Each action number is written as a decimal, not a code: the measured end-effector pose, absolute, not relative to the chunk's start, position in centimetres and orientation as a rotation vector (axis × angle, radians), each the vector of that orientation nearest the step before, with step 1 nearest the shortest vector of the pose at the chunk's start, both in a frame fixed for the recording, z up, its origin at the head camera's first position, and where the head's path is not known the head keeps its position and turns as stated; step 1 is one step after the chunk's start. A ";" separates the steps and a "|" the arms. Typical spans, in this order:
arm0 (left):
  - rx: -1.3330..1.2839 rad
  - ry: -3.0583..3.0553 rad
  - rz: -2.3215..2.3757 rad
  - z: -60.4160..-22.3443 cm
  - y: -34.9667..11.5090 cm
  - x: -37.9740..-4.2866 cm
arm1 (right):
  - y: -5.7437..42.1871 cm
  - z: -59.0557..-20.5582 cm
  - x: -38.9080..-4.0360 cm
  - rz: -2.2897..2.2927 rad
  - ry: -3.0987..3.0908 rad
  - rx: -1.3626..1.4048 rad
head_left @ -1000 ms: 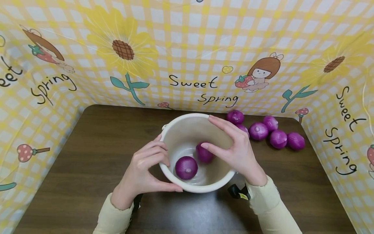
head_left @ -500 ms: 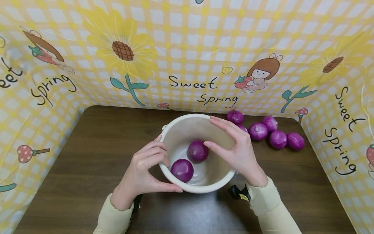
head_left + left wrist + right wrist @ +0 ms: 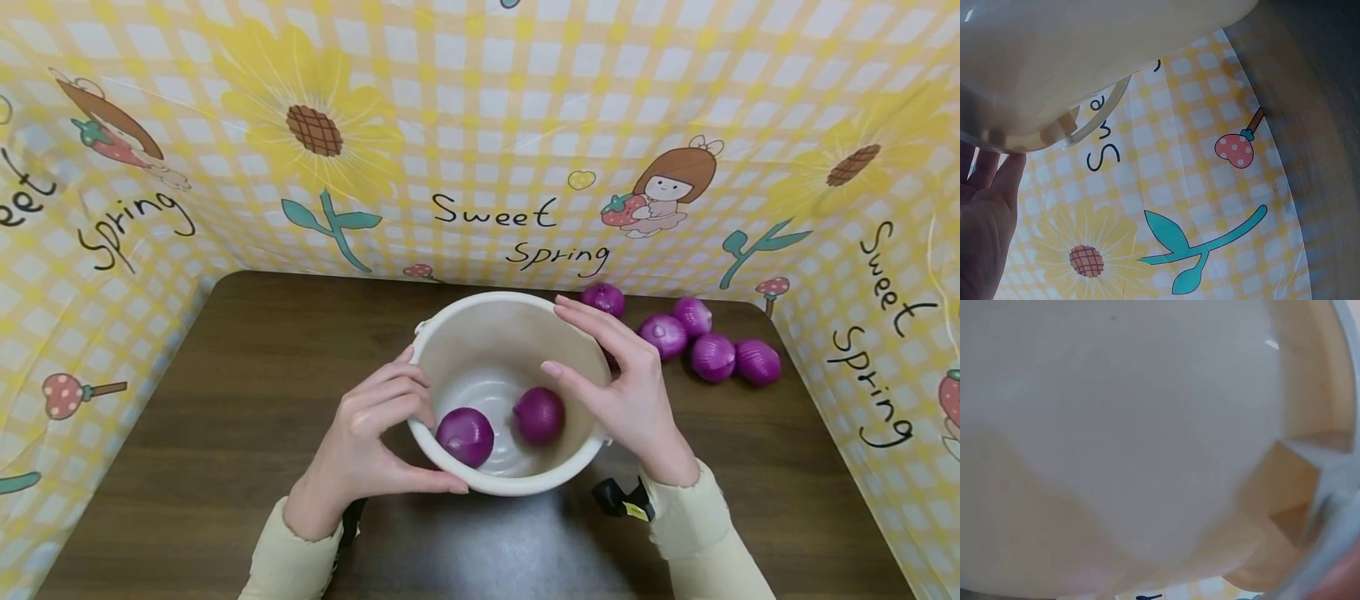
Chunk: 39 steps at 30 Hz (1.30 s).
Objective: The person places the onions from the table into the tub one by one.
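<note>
A cream bucket [image 3: 517,485] stands on the table, its mouth facing up. Two red onions lie inside: one onion [image 3: 465,437] against the left wall, the other onion [image 3: 540,415] on the right of the floor. My left hand [image 3: 378,433] grips the left rim, fingers over the edge and thumb along the front. My right hand [image 3: 630,392] is at the right rim with fingers extended, its thumb spread over the opening. In the left wrist view, the bucket's outer wall [image 3: 1085,50] and curved handle [image 3: 1110,112] show. The bucket wall [image 3: 1135,425] fills most of the right wrist view.
Several more red onions [image 3: 712,358] lie at the back right of the brown wooden table [image 3: 225,400], one mostly hidden behind the right hand. A yellow checked cloth [image 3: 480,125] closes off the back and both sides.
The two onions have shifted inside the bucket; the right one rolled left, then back right and nearer. My right hand has moved slightly right. The left hand keeps its grip.
</note>
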<state>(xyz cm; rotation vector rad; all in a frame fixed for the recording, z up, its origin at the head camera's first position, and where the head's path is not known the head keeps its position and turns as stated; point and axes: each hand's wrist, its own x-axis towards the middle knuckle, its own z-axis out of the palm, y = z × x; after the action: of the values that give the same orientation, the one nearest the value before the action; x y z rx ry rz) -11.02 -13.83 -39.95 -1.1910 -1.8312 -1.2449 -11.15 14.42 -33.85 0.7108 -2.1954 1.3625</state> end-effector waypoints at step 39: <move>-1.194 -1.833 -1.244 -40.1 -13.9 -11.1 | 18.2 -34.5 -10.3 1.436 -2.225 0.494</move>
<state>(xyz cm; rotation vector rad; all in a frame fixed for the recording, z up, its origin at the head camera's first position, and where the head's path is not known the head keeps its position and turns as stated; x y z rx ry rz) -11.10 -13.92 -40.05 -1.1944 -1.8334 -1.2444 -10.27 18.17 -34.46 0.4938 -2.2251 1.4356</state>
